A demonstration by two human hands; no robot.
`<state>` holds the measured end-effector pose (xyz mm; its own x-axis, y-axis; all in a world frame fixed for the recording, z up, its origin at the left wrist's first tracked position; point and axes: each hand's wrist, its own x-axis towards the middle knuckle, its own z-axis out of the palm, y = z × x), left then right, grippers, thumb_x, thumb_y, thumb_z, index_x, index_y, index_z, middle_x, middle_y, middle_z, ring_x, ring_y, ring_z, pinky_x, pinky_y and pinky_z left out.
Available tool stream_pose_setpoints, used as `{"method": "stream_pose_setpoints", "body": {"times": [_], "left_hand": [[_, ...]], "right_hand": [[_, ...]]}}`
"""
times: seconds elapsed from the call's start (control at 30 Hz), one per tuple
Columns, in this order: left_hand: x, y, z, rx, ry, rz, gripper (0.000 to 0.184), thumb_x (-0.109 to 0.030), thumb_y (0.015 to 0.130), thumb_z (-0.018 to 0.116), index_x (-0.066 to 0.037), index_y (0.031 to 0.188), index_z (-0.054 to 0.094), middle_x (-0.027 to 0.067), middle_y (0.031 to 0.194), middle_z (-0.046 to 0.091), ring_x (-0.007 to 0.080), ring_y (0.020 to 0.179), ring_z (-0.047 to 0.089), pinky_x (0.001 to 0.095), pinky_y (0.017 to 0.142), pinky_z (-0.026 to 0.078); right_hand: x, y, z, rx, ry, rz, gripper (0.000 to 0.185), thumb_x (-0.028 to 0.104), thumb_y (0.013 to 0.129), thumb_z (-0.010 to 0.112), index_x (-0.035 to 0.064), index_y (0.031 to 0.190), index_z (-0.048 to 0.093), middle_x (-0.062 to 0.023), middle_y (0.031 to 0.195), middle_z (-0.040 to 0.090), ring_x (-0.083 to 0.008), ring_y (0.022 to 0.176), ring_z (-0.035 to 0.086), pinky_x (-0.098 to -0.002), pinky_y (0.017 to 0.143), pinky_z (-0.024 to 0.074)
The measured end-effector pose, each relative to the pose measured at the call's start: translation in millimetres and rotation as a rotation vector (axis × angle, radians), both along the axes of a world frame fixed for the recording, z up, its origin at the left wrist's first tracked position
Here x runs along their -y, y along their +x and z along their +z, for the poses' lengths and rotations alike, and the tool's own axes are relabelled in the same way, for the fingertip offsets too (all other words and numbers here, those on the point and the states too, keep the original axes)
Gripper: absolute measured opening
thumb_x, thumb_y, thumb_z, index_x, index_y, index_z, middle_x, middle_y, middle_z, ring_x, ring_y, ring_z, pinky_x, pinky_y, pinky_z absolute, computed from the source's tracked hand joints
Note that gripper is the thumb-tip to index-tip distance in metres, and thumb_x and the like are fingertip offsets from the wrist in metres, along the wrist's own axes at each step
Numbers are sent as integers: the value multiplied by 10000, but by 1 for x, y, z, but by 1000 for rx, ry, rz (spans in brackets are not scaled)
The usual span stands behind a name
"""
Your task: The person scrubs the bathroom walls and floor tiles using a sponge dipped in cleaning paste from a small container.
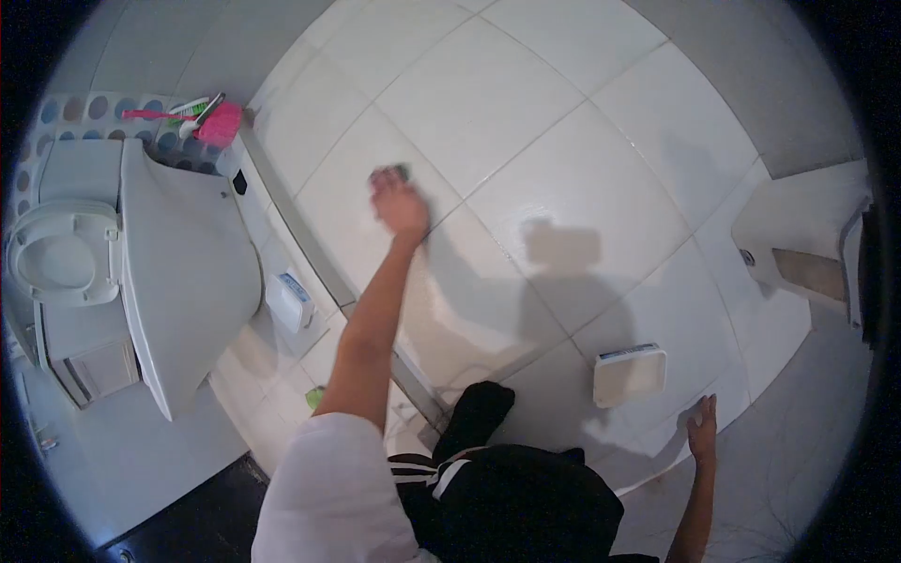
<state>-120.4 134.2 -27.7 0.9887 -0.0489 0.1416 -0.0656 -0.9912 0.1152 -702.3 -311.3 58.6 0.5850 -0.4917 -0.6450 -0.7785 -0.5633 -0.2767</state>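
Note:
My left hand (pixel 399 205) reaches far out over the white tiles (pixel 526 122), its fingers bent down at the surface. A small dark green edge, perhaps of a scrubbing pad (pixel 404 172), shows beside the fingers; motion blur hides the rest. My right hand (pixel 702 430) is low on the right, at the edge of the tiles, fingers stretched out and holding nothing. Left of it, a white plastic tub (pixel 630 375) with a blue label on its rim stands on the tiles.
A toilet (pixel 66 258) and a white curved panel (pixel 188 272) occupy the left. Near a raised ledge (pixel 300 244) sit another white tub (pixel 289 302) and a green scrap (pixel 315 398). Brushes and a pink cloth (pixel 219 125) lie upper left. A white box-shaped fixture (pixel 798 235) juts in at right.

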Motion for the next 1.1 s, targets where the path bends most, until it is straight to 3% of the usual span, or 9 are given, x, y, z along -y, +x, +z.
{"method": "stream_pose_setpoints", "body": {"times": [0.13, 0.23, 0.33, 0.47, 0.73, 0.77, 0.9, 1.0, 1.1], "left_hand": [[129, -26, 12, -31, -15, -456, 468, -212, 897, 389, -15, 1321, 396, 193, 1423, 322, 366, 1327, 267, 495, 1058, 247], [124, -28, 17, -77, -113, -619, 488, -275, 927, 366, -40, 1354, 364, 178, 1456, 273, 361, 1341, 246, 486, 1077, 221], [76, 5, 9, -92, 22, -531, 501, -285, 922, 396, -70, 1373, 355, 154, 1476, 246, 338, 1360, 221, 480, 1080, 219], [-53, -68, 29, -274, 29, -634, 539, -285, 937, 379, -57, 1412, 267, 177, 1495, 171, 386, 1372, 149, 490, 1098, 173], [-114, -150, 8, -223, -3, -93, 607, -238, 925, 405, 75, 1392, 178, 341, 1441, 107, 488, 1337, 125, 509, 1104, 138], [-119, -173, 5, -269, 72, -190, 679, -240, 905, 454, 144, 1364, 131, 412, 1394, 107, 530, 1316, 123, 526, 1099, 130], [-87, -309, 11, -591, -13, 87, 832, -267, 830, 565, 162, 1362, 90, 419, 1402, 36, 573, 1300, 88, 590, 1078, 88], [-49, -280, 3, -643, 144, 447, 830, -266, 823, 563, 161, 1363, 101, 403, 1416, 41, 555, 1318, 52, 573, 1088, 73], [-71, -215, -2, -488, 159, 363, 788, -246, 807, 529, 163, 1358, 141, 392, 1416, 104, 533, 1330, 67, 545, 1100, 56]], "right_hand": [[5, 7, -8, -108, -35, -9, 598, 70, 792, 564, -22, 1350, 371, -254, 1458, 225, -369, 1358, 228, -397, 1112, 212], [5, 27, 8, -215, 24, -33, 554, 77, 817, 560, -30, 1334, 391, -238, 1454, 253, -364, 1354, 243, -392, 1109, 219], [6, 14, 22, 72, 103, -272, 570, 66, 825, 540, -23, 1359, 359, -205, 1467, 255, -325, 1358, 252, -359, 1094, 248], [8, -43, 21, 73, 21, -237, 539, 91, 840, 564, 66, 1355, 408, -183, 1453, 300, -331, 1352, 266, -416, 1094, 240], [-48, -49, 62, -251, 100, -215, 541, 160, 842, 545, -5, 1339, 408, -193, 1392, 401, -315, 1305, 358, -377, 1076, 266], [-51, -46, 65, -231, 123, -219, 535, 153, 841, 542, -10, 1334, 413, -197, 1380, 416, -314, 1295, 374, -377, 1073, 271], [-62, -35, 58, -197, 174, -315, 536, 144, 837, 534, -23, 1331, 414, -205, 1365, 431, -310, 1277, 397, -378, 1065, 286], [-58, -30, 43, -201, 259, -295, 515, 179, 873, 525, 38, 1355, 412, -171, 1357, 449, -318, 1258, 415, -402, 1057, 307], [-45, -24, 29, -40, 367, -210, 493, 131, 874, 518, 9, 1341, 419, -158, 1360, 449, -291, 1263, 416, -389, 1052, 321]]}}
